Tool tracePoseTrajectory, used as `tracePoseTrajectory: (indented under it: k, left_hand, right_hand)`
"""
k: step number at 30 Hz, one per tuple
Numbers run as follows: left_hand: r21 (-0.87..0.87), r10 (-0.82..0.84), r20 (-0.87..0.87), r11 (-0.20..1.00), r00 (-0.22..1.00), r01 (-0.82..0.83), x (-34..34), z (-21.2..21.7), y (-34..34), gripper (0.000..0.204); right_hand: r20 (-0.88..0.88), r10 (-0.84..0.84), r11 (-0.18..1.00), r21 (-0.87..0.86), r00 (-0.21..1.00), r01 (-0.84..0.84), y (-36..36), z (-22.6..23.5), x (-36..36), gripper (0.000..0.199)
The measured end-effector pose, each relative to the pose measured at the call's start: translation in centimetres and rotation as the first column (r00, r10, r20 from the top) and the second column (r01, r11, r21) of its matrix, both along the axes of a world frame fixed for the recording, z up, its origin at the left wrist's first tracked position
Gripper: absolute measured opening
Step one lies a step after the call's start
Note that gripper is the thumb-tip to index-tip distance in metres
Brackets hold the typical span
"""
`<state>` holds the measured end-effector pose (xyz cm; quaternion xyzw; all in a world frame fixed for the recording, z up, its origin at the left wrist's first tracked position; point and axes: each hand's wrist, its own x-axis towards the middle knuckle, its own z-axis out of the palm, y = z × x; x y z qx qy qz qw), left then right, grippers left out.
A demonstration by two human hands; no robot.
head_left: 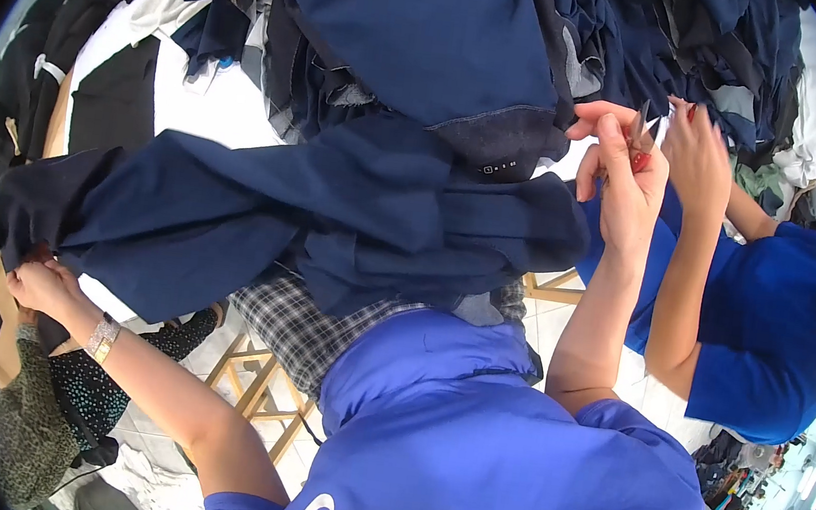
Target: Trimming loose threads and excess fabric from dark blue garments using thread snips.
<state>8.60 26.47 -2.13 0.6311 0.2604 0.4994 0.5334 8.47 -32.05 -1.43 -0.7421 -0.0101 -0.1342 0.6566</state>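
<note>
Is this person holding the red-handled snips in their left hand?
No, the red-handled snips are in the right hand, while the left hand grips the dark blue cloth.

- Two hands of the wearer: left hand (42, 287) at left, right hand (626, 194) at upper right.
- One pair of red-handled snips (639, 162), upper right.
- At least one navy garment (223, 204), centre.
- One shiny wristband (103, 337), lower left.
- Piled dark cloths (423, 35), top: several, overlapping too much to count.

A white table (205, 106) bears heaped navy garments (413, 34).
</note>
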Motion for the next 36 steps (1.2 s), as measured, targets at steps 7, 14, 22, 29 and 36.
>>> tracePoseTrajectory:
  k: [7, 14, 22, 29, 36]
  left_hand:
    - [0.344, 0.000, -0.635, 0.896, 0.773, 0.282, -2.8, -6.0, -10.9, 0.049]
    - [0.519, 0.043, -0.786, 0.587, 0.616, 0.622, -5.8, -4.6, -25.5, 0.085]
    - [0.365, 0.195, -0.830, 0.898, 0.522, 0.245, -7.7, -9.5, -19.9, 0.126]
    - [0.348, 0.224, -0.766, 0.933, 0.603, 0.095, -8.3, -11.4, -19.6, 0.129]
    - [-0.045, 0.031, -0.748, 0.994, 0.663, -0.098, -10.6, -13.1, -19.1, 0.124]
  right_hand:
    - [-0.097, 0.133, 0.991, 0.006, 0.986, -0.134, 1.2, -0.4, -0.1, 0.023]
    - [-0.106, 0.182, 0.983, 0.022, 0.978, -0.181, 1.7, 0.3, 0.0, 0.022]
    - [-0.117, 0.240, 0.971, 0.033, 0.964, -0.238, 2.7, 0.5, -0.8, 0.022]
    - [-0.198, 0.480, 0.762, -0.390, 0.855, -0.518, 7.9, -2.1, 0.9, 0.017]
    - [-0.356, 0.801, 0.555, 0.139, 0.481, -0.820, 5.1, 2.3, -0.4, 0.015]
